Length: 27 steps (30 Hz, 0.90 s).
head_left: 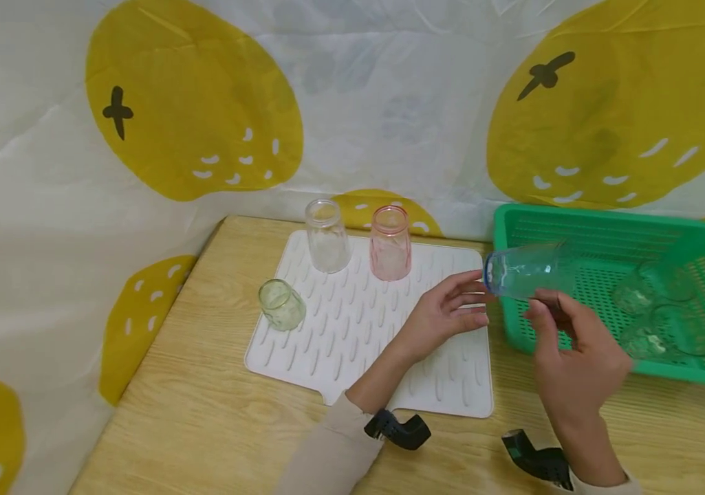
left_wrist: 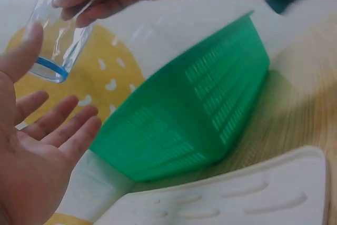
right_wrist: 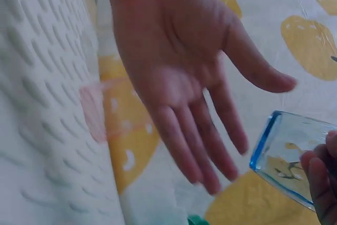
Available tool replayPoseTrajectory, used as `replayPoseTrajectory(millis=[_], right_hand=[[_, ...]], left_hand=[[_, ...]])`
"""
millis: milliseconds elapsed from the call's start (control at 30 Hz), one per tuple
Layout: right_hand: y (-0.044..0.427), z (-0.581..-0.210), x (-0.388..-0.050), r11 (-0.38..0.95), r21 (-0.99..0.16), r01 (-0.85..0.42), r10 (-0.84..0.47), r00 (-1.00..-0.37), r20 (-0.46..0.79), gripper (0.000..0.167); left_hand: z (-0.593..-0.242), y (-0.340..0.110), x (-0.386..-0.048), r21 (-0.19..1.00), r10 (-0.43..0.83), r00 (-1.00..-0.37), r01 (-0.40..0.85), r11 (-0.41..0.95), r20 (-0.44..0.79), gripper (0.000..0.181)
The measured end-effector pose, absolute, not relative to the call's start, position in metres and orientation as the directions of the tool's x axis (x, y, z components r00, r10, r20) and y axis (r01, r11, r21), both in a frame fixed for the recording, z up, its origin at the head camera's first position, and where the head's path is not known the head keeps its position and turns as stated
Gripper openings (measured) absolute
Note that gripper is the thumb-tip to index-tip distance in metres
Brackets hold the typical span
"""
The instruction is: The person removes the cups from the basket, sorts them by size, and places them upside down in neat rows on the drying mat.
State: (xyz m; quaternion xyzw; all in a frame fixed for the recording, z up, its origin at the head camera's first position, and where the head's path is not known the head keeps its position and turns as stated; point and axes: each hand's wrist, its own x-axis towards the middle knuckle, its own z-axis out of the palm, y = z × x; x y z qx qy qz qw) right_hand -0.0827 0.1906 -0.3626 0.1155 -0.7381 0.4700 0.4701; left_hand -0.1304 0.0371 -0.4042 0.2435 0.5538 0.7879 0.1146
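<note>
A clear drinking glass with a blue-tinted end (head_left: 522,270) lies sideways in the air over the basket's left side. My right hand (head_left: 581,364) pinches it between thumb and fingers. Close to the blue end, my left hand (head_left: 439,317) is spread with the palm turned toward it; the left wrist view shows a gap between that palm and the glass (left_wrist: 63,46). On the white drying mat (head_left: 352,357) stand a clear glass (head_left: 329,240), a pink glass (head_left: 391,247) and a small green glass (head_left: 284,307).
The green plastic basket (head_left: 575,212) stands on the right of the wooden table (head_left: 185,385), with clear glasses (head_left: 643,340) lying inside. A white cloth with yellow fruit prints (head_left: 377,124) hangs behind and at the left.
</note>
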Motion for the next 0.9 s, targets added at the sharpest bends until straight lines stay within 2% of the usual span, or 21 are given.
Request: replayPoseTrajectory(millis=[100,233,333,433,500,600,700,800,900], right_hand=[[0.178,-0.367,-0.075,0.361,-0.660,-0.659,0.327,-0.574,0.751,0.012],[0.171,-0.375,-0.069,0.094,-0.733,-0.674,0.360,-0.663,0.656,0.015],[0.168,-0.383,-0.066,-0.084,-0.763,-0.641,0.335,-0.739,0.584,0.017],[0.163,-0.392,-0.064,-0.164,-0.788,-0.594,0.260,-0.796,0.546,0.020],[0.160,-0.395,-0.063,-0.129,-0.817,-0.561,0.196,-0.822,0.534,0.024],[0.155,-0.396,-0.061,0.038,-0.867,-0.496,0.095,-0.862,0.497,0.038],[0.150,-0.397,-0.060,0.226,-0.880,-0.418,0.046,-0.898,0.438,0.054],[0.146,-0.397,-0.061,0.316,-0.862,-0.396,0.033,-0.904,0.427,0.070],[0.145,-0.399,-0.064,0.418,-0.799,-0.433,0.010,-0.877,0.480,0.083]], left_hand=[[-0.404,0.035,-0.126,0.908,0.430,-0.867,0.056,-0.416,0.251,0.062],[-0.404,0.033,-0.118,0.884,0.381,-0.888,0.055,-0.464,0.256,0.063],[-0.405,0.032,-0.112,0.866,0.333,-0.904,0.076,-0.494,0.270,0.065],[-0.407,0.030,-0.107,0.842,0.273,-0.917,0.111,-0.528,0.292,0.069],[-0.410,0.026,-0.104,0.830,0.219,-0.928,0.143,-0.539,0.301,0.070],[-0.414,0.017,-0.100,0.816,0.142,-0.939,0.190,-0.546,0.314,0.072],[-0.418,0.008,-0.099,0.809,0.091,-0.928,0.264,-0.525,0.362,0.070],[-0.418,-0.001,-0.098,0.807,0.071,-0.900,0.348,-0.477,0.430,0.070],[-0.414,-0.008,-0.096,0.826,0.072,-0.879,0.411,-0.386,0.471,0.072]])
